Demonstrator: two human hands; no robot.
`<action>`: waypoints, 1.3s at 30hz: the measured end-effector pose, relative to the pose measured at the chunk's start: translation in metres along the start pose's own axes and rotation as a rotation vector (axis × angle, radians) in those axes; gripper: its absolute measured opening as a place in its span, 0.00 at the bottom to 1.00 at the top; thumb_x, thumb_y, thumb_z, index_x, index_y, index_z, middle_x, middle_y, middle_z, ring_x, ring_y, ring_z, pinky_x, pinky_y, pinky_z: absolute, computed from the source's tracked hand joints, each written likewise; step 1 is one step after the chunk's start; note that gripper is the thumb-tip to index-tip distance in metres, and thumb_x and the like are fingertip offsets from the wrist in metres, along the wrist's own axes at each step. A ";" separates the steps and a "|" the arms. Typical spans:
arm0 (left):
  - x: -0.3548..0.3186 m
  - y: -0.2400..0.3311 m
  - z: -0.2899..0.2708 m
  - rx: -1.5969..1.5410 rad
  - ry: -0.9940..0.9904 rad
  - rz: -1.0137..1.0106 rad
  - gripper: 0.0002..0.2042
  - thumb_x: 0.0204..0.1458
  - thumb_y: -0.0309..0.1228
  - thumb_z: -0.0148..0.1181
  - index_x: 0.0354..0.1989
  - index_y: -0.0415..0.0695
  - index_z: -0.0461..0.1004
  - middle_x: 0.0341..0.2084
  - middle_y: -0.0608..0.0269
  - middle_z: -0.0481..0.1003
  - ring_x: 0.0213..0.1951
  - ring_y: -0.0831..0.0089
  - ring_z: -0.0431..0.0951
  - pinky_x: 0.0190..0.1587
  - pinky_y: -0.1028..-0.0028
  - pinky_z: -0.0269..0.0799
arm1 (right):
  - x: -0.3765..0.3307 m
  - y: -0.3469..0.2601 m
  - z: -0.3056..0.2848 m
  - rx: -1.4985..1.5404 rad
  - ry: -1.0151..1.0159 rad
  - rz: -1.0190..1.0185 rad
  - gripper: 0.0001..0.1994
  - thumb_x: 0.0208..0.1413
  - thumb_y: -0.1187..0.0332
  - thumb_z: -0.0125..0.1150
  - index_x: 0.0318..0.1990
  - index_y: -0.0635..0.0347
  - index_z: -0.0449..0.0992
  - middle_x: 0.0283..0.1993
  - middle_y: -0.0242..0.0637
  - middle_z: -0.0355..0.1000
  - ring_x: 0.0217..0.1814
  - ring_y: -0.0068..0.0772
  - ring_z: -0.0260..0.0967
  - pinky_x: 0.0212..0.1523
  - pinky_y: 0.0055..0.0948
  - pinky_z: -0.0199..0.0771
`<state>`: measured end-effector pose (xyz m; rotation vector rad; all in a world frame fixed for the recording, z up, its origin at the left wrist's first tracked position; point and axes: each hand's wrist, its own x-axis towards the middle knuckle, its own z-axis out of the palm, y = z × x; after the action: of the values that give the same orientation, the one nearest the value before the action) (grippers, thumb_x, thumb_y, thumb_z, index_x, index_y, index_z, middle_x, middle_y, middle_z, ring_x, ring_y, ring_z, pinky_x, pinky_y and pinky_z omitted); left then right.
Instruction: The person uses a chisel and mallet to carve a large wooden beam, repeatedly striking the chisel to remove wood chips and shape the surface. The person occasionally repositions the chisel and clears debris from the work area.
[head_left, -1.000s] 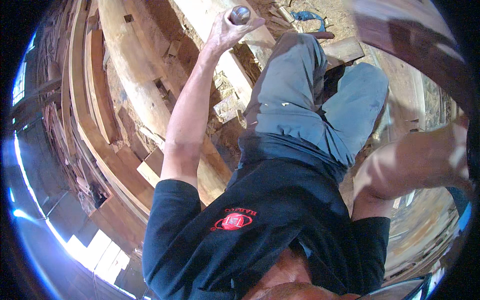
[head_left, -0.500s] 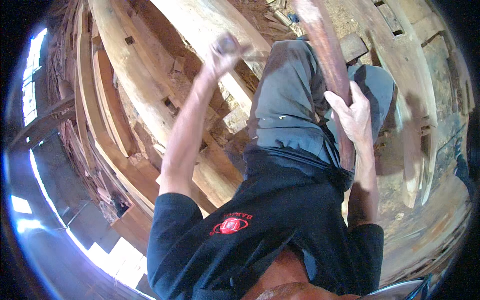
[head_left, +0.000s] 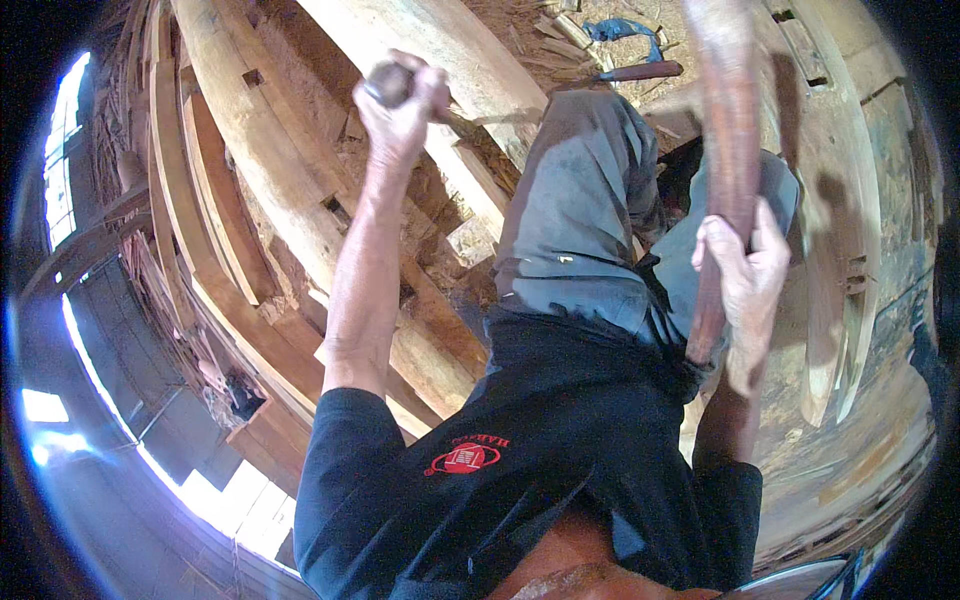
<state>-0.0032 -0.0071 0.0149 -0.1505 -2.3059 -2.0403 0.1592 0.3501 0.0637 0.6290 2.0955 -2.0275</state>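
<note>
My left hand [head_left: 400,108] is closed around the handle of a chisel [head_left: 390,84], its round butt facing up. A thin dark blade seems to run from it toward the pale timber [head_left: 420,50]; its tip is hard to make out. In my right hand [head_left: 745,265] is a long reddish-brown wooden club [head_left: 733,165], fingers wrapped round its lower part. The club stands over my right knee, its far end blurred at the top edge. My left knee [head_left: 580,150] is bent beside the timber.
Long beams with cut mortises [head_left: 270,130] lie to the left. Another mortised beam [head_left: 835,130] is at the right. Beyond my knees lie a dark-handled tool [head_left: 645,71], a blue cloth [head_left: 622,32] and wood chips. Stacked curved planks [head_left: 225,200] stand farther left.
The club and my right hand have moved right. My left hand has shifted left and slightly up with the chisel. The dark-handled tool beyond my knees now shows.
</note>
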 end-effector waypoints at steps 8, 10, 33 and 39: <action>0.024 -0.002 -0.006 -0.006 -0.163 -0.033 0.14 0.54 0.32 0.75 0.27 0.44 0.72 0.15 0.72 0.71 0.19 0.83 0.72 0.23 0.79 0.69 | 0.017 -0.087 0.004 0.494 -0.048 -0.407 0.36 0.58 0.35 0.58 0.51 0.67 0.69 0.31 0.39 0.71 0.29 0.35 0.71 0.31 0.33 0.73; 0.017 -0.001 -0.001 0.067 -0.183 -0.059 0.14 0.54 0.31 0.75 0.27 0.45 0.72 0.15 0.73 0.71 0.20 0.84 0.71 0.23 0.79 0.68 | 0.011 -0.094 0.023 0.259 -0.101 -0.410 0.37 0.56 0.31 0.58 0.46 0.63 0.70 0.33 0.39 0.72 0.32 0.36 0.73 0.33 0.35 0.74; 0.001 -0.007 -0.014 0.503 -0.121 -0.180 0.18 0.53 0.46 0.73 0.32 0.43 0.78 0.24 0.67 0.77 0.30 0.77 0.74 0.36 0.69 0.73 | 0.009 -0.068 0.092 -0.736 -0.086 -0.760 0.18 0.58 0.58 0.70 0.41 0.62 0.70 0.38 0.49 0.81 0.34 0.51 0.82 0.31 0.47 0.78; -0.006 -0.030 -0.004 0.438 -0.044 -0.027 0.19 0.52 0.45 0.74 0.28 0.42 0.75 0.21 0.68 0.75 0.27 0.77 0.74 0.34 0.68 0.73 | -0.004 -0.057 0.061 -0.359 -0.049 -0.178 0.15 0.58 0.61 0.72 0.39 0.63 0.76 0.27 0.40 0.77 0.28 0.31 0.76 0.32 0.31 0.75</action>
<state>-0.0002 -0.0149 -0.0152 -0.1420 -2.7229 -1.5025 0.1294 0.2898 0.1129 0.3411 2.4745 -1.6556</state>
